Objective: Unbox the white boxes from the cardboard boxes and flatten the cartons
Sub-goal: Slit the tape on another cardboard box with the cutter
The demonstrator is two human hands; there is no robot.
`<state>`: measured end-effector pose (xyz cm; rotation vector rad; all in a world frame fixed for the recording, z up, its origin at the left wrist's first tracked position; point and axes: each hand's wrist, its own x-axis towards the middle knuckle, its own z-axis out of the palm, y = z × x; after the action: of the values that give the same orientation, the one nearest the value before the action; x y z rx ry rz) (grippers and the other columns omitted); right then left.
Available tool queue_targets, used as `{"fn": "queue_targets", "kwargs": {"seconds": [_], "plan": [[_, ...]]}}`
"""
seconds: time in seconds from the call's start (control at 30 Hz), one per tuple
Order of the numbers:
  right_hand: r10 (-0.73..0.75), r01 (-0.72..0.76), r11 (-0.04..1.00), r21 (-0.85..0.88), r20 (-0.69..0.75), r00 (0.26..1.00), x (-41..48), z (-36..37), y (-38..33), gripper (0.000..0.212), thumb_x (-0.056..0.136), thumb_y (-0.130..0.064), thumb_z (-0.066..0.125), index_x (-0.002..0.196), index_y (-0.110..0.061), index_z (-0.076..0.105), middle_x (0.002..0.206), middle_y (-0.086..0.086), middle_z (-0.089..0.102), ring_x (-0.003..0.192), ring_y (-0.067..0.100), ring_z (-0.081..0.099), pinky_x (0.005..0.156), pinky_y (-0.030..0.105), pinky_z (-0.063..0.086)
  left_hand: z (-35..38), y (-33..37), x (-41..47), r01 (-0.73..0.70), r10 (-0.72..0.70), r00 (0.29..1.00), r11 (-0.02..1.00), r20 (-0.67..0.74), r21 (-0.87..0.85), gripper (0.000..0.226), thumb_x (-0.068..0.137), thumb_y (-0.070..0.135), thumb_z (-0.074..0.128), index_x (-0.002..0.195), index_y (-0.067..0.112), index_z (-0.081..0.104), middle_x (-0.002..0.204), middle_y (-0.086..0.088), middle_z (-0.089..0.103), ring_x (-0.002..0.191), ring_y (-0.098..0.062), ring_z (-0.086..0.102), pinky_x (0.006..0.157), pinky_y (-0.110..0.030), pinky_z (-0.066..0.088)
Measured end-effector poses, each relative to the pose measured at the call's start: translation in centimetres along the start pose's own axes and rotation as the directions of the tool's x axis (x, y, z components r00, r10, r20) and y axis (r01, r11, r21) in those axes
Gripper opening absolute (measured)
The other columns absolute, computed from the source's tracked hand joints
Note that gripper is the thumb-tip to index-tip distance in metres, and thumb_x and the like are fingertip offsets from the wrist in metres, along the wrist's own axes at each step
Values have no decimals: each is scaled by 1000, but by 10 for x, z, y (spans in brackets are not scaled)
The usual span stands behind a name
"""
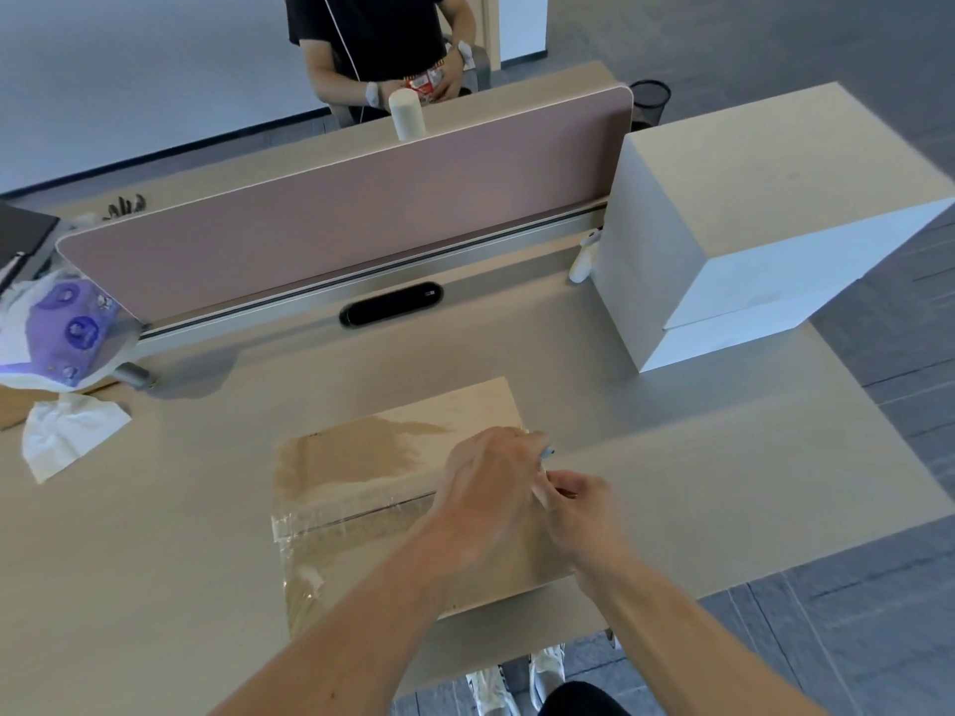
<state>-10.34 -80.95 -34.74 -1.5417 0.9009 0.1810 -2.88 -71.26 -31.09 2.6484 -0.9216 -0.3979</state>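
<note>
Carton (362,488) sits on the desk (206,509) near its front edge, brown, with its top flaps closed and glossy clear tape (330,514) running along the seam and down the left side. Both hands meet at its right edge. The left hand (491,493) reaches across the top with curled fingers and grips a small blue-tipped tool (548,451) — only the tip shows past the knuckles. The right hand (581,514) lies just beside it, fingers curled inward toward the left hand; the blur hides whether it pinches anything.

A large white box (749,224) stands at the far right of the desk, well apart from the carton, with a seam line low on its front face. A pink divider (351,214) runs across the back, with a black oval slot (391,304) in the desk before it. At the left lie a crumpled tissue (72,431) and a bag (67,328) with purple print. Behind the divider sits another person (377,38) — dark shirt, hands on a packet.
</note>
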Motion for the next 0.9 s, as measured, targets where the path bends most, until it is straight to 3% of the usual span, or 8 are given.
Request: {"fn": "queue_targets", "kwargs": {"seconds": [0.07,0.17,0.27,0.47,0.6,0.8,0.9], "plan": [[-11,11,1000,-23,14,1000,0,-3,0,47,94,-23,65,51,-11,49,49,-2,33,53,16,30,56,30,22,-3,10,8,-4,-1,999,996,-51,-84,13,96,23,50,97,23,63,89,2,66,86,-25,62,70,-36,50],[8,-8,1000,5,5,1000,-1,-4,0,33,95,-25,66,67,-10,73,50,-8,59,51,6,51,52,20,36,-15,6,7,20,-70,981,964,-180,-266,27,96,22,55,115,32,71,104,7,74,96,-17,67,80,-37,54],[18,-18,999,34,-5,1000,-3,-1,-2,30,97,-29,66,70,-21,77,66,-7,74,62,7,65,60,23,46,-20,-20,-10,11,-47,984,978,-172,-209,24,98,22,61,118,31,71,104,7,74,95,-14,67,82,-40,55],[6,-5,999,45,-18,1000,-3,-1,-5,28,95,-27,69,69,-20,75,56,-12,68,51,-4,58,47,10,39,-12,-25,-21,18,-30,995,992,-96,-121,24,101,24,55,121,30,68,103,5,71,96,-18,63,82,-38,52],[-3,5,999,45,-30,1000,-3,-1,-4,29,94,-26,70,67,-17,75,63,-6,70,64,12,59,57,21,43,-7,-21,-19,-12,7,999,996,-51,-92,24,99,23,55,119,30,66,97,5,66,93,-21,62,78,-39,53],[-10,11,1000,21,-61,998,0,1,0,29,92,-28,72,64,-23,75,65,-9,73,67,10,63,65,28,46,-5,-22,-19,-61,61,998,998,-20,-14,27,92,14,64,115,29,65,90,5,59,86,-22,61,71,-38,53],[-14,16,999,38,-65,998,0,2,3,28,92,-28,73,65,-23,76,70,-4,76,70,13,65,68,30,47,-8,-22,-17,-81,81,997,997,7,-8,27,93,14,64,116,27,64,89,4,54,90,-23,59,67,-33,45]]}}
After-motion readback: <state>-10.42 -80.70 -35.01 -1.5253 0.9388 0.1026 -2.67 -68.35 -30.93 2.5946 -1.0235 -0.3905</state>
